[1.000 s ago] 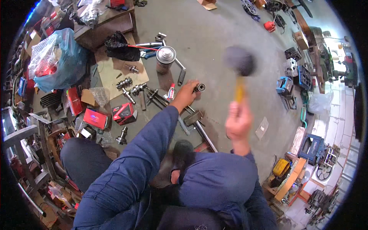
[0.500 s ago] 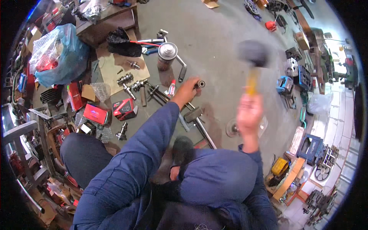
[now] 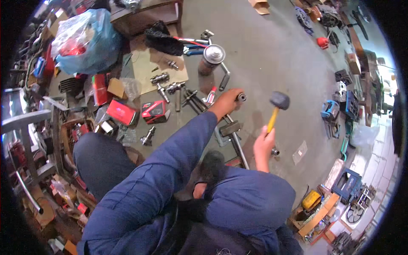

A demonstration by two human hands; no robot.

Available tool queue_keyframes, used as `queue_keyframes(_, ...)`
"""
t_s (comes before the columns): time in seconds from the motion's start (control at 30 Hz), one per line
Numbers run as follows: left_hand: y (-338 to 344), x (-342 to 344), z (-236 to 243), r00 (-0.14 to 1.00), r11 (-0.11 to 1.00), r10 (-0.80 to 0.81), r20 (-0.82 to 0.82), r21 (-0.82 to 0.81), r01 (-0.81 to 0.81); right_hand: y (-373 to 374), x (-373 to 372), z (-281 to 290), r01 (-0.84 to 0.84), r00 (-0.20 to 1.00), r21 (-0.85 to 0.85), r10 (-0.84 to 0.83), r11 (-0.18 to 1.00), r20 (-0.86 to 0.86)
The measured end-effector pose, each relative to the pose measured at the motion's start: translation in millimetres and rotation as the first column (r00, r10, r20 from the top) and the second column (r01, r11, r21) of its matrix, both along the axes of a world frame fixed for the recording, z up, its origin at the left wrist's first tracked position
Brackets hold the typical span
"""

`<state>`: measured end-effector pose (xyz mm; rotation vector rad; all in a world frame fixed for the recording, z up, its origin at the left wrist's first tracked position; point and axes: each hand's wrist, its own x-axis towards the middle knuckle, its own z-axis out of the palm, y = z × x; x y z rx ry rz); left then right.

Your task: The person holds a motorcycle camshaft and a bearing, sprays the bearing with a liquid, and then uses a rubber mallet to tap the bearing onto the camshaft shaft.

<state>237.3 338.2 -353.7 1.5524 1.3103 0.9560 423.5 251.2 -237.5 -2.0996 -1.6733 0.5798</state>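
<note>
My left hand [image 3: 227, 103] is closed around an upright metal part, whose round end with a central hole [image 3: 242, 97] shows beside the fingers. The rest of that part is hidden by the hand. In my right hand [image 3: 263, 146] is a mallet with a yellow handle [image 3: 272, 120] and a dark head [image 3: 279, 100]. The mallet head is to the right of the metal part and apart from it. A red and white tube [image 3: 211, 95] lies just left of my left hand. Below that hand are a steel block [image 3: 230, 128] and a long metal bar [image 3: 240, 151].
A spray can [image 3: 213, 54] stands beyond my left hand, near a bent wrench [image 3: 225, 76]. Camshafts [image 3: 160, 78] lie on and beside cardboard [image 3: 140, 63] to the left, with red boxes [image 3: 121, 112] nearer. A small metal part [image 3: 275, 151] sits beside my right wrist.
The mallet, blurred and raised before, has come down and now shows sharply, nearer the metal part. My left hand keeps its hold. The whole view has shifted, moving the scene rightward.
</note>
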Motion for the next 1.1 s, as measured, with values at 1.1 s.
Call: queue_keyframes(1.1,-125,-161,174,0.765,0.928,0.194,0.615,-0.367,0.060,4,-135,110,-0.705,0.552,0.320,0.773,0.633,-0.314)
